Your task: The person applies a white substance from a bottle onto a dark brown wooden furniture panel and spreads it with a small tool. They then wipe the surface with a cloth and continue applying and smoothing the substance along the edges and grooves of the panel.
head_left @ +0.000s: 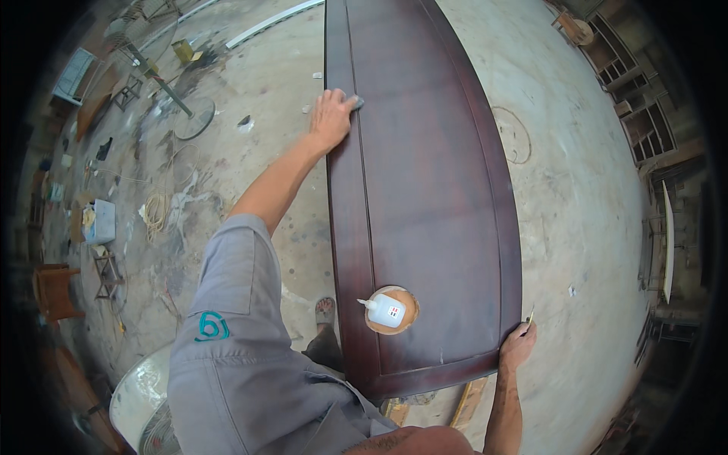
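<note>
A long dark reddish-brown wooden panel (432, 197) stretches away in front of me, with a raised frame and a groove along its left side. My left hand (331, 120) reaches far along the left edge, closed on a small grey pad (358, 102) pressed against the wood near the groove. At the near right corner my right hand (518, 345) rests against the panel's edge, with a thin yellowish stick (531, 317) poking up from its closed fingers. A white squeeze bottle (387, 310) with a nozzle lies in a round tan dish (410, 301) on the panel's near end.
Wooden supports (470, 402) show under the near end. A stand fan (182, 106) is on the stained floor at left, beside coiled cord (155, 212) and a pale bin (100, 221). Wooden furniture frames (648, 133) line the right side. A white drum (140, 390) stands behind at lower left.
</note>
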A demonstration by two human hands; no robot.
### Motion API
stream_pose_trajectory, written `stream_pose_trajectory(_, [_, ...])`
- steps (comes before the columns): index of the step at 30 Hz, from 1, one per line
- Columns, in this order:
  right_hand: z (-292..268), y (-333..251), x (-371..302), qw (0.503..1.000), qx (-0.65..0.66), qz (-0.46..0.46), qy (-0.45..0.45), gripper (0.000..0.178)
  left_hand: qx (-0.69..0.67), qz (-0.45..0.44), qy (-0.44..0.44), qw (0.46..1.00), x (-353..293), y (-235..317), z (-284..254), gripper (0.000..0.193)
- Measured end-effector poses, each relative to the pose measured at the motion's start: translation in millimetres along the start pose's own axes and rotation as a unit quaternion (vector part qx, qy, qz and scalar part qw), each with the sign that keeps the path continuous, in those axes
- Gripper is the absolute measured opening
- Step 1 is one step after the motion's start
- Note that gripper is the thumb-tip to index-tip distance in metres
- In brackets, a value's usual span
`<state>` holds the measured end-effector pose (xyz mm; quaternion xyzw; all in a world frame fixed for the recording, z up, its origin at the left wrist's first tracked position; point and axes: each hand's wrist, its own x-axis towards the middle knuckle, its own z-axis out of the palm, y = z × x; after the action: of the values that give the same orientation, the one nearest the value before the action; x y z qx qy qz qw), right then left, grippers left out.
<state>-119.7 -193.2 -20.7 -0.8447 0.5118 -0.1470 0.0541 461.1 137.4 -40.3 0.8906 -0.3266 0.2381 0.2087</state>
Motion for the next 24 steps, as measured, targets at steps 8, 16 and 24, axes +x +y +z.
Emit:
stream_pose_trajectory(8, [-1.7, -0.4, -7.5, 1.000, -0.012, 0.010, 0.012, 0.042, -0.127, 0.128, -0.020, 0.983, -115.7, 82.6, -52.7, 0.041])
stream_pose_trajectory(16, [-0.6, -5.6, -3.4, 0.999, -0.013, 0.033, 0.013, 0.039, -0.143, 0.118, 0.006, 0.983, -162.5, 117.2, -73.2, 0.043])
stream_pose_trajectory(24, [-5.3, 0.6, -4.3, 0.999, 0.023, -0.001, 0.033, 0.034, -0.208, 0.020, -0.114, 0.971, -371.5, 200.3, -198.5, 0.046])
